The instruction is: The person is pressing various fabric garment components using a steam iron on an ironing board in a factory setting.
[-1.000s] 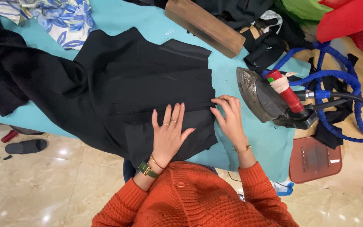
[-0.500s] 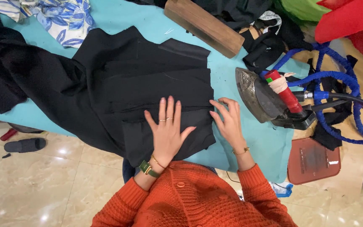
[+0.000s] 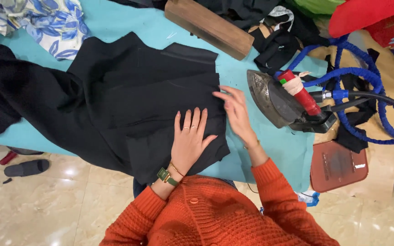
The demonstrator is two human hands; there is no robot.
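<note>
Left hand (image 3: 189, 141) flat, fingers spread on black cloth (image 3: 137, 100). Right hand (image 3: 235, 111) blurred, fingers loose at cloth edge; grip indeterminate. Iron (image 3: 283, 100) just beyond fingertips.

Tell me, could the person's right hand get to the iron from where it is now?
Probably yes: the right hand sits at the black cloth's edge, and only bare teal table cover lies between it and the iron.

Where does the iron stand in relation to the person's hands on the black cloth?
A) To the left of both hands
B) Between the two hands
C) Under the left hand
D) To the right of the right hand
D: the iron rests on the turquoise table cover, beyond the right hand, while the left hand lies flat on the black cloth.
</note>
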